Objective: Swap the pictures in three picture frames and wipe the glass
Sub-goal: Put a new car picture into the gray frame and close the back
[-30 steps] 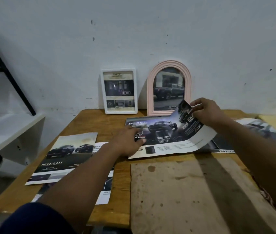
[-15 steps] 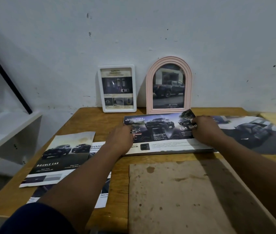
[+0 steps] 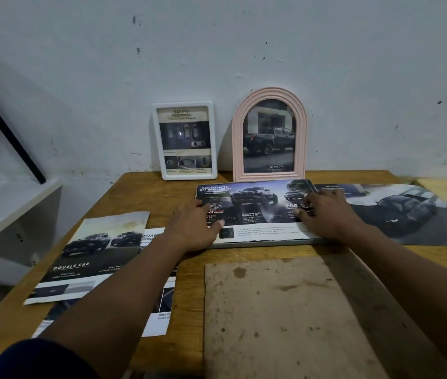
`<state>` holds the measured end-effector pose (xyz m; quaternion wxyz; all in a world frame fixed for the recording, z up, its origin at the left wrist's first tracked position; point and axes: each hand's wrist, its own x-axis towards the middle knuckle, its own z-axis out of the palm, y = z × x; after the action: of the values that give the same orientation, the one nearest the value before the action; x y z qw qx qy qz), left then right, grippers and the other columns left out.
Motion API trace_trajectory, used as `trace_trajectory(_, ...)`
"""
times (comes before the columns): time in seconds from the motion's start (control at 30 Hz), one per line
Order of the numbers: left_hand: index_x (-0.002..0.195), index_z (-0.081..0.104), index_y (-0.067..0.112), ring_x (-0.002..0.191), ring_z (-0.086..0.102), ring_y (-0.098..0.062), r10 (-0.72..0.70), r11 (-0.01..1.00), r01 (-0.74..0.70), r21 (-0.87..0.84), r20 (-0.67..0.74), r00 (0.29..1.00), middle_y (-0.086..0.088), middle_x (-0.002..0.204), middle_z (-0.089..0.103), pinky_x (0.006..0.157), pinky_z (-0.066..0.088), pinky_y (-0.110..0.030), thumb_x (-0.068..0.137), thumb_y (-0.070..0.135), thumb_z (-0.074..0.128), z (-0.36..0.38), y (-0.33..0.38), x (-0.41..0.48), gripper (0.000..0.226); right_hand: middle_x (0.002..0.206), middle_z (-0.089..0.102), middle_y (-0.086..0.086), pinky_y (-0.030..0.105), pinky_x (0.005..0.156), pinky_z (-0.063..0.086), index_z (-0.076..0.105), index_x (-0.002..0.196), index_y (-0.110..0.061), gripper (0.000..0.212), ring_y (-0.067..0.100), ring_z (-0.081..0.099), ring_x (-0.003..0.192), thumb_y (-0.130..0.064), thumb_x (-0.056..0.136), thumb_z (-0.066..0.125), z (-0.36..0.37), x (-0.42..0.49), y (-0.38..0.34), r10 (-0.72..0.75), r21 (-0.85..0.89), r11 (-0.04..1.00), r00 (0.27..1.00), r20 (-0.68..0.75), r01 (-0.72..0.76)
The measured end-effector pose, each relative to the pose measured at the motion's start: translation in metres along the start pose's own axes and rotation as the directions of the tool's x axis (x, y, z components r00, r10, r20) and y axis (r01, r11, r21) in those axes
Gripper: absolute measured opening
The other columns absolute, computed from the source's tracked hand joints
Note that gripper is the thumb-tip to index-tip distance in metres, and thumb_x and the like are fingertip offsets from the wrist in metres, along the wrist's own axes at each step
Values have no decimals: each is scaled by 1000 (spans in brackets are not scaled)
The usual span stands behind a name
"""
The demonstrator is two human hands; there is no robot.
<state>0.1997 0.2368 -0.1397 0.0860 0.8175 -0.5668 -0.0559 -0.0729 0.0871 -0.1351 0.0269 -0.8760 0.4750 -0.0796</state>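
Powertrain brochure page, right corner lifted a sec ago, now lies flat near the table's back edge with left hand and right hand spread, pressing it down, so probably getting lined up for framing.

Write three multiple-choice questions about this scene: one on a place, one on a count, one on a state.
1. Where does the white rectangular picture frame stand?
A. left of the pink arched picture frame
B. right of it
C. on the floor
2. How many frames lean against the wall?
A. one
B. two
C. four
3. How do the left hand and right hand lie?
A. lifting a corner
B. flat on the printed car sheet
C. in the air
Answers: A, it stands on the arched frame's left; B, only those two lean there; B, both palms press the sheet.
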Motion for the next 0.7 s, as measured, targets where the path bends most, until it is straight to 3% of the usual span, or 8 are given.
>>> trace_trajectory(0.07, 155, 38, 22, 148, 28, -32, -16, 998, 15, 53, 16, 1000, -7, 165, 28, 118, 30, -48, 99, 64, 41, 1, 2, 0, 70, 131, 58, 12, 47, 111, 28, 57, 127, -18, 48, 31, 45, 126, -55, 99, 44, 0, -1, -2, 0, -14, 1000, 1000, -7, 0)
trace_trajectory(0.17, 154, 40, 22, 146, 31, -33, -16, 998, 14, 58, 19, 1000, -8, 163, 31, 117, 31, -47, 100, 61, 43, -1, 7, 2, 66, 135, 56, 13, 51, 111, 31, 55, 130, -20, 49, 33, 43, 128, -55, 99, 43, 3, -4, -2, 9, -24, 1000, 1000, 2, -9)
trace_trajectory(0.33, 148, 47, 25, 138, 41, -33, -11, 990, 4, -142, -46, 999, -6, 154, 47, 114, 35, -50, 98, 65, 39, 3, -4, 3, 65, 153, 40, 10, 49, 110, 31, 46, 142, -23, 54, 32, 29, 141, -56, 101, 35, 0, -14, -3, 2, -42, 999, 998, -65, -4)
trace_trajectory(0.4, 155, 35, 30, 146, 30, -35, -12, 989, 8, -151, -25, 1000, -6, 164, 33, 118, 27, -53, 97, 70, 31, 7, -3, -1, 71, 160, 30, 6, 50, 115, 25, 39, 149, -25, 55, 29, 22, 147, -55, 102, 31, 1, -14, -4, -55, 4, 998, 998, -24, 55)
trace_trajectory(0.5, 162, 14, 38, 155, 4, -32, 0, 999, 3, -48, 54, 999, -1, 172, 3, 122, 10, -54, 97, 75, 21, 13, 4, -6, 75, 159, 34, 6, 52, 114, 27, 34, 151, -25, 59, 29, 31, 144, -57, 102, 28, 5, -10, -3, -59, 39, 998, 993, 98, 55)
trace_trajectory(0.6, 162, 11, 40, 157, -2, -29, 9, 998, -5, -63, 68, 998, 1, 172, -2, 124, 4, -55, 96, 76, 16, 14, 5, -6, 76, 147, 48, 8, 54, 109, 33, 43, 143, -23, 54, 30, 43, 135, -56, 101, 32, 1, -9, -3, 11, 10, 1000, 998, 57, -12)
trace_trajectory(0.7, 162, 11, 39, 157, -1, -29, 13, 997, -8, -74, 63, 998, 0, 172, -1, 123, 4, -55, 95, 76, 17, 15, 4, -7, 76, 144, 49, 11, 56, 108, 32, 48, 137, -20, 57, 31, 43, 134, -59, 100, 29, 0, -7, -5, 38, 2, 999, 999, -3, -38)
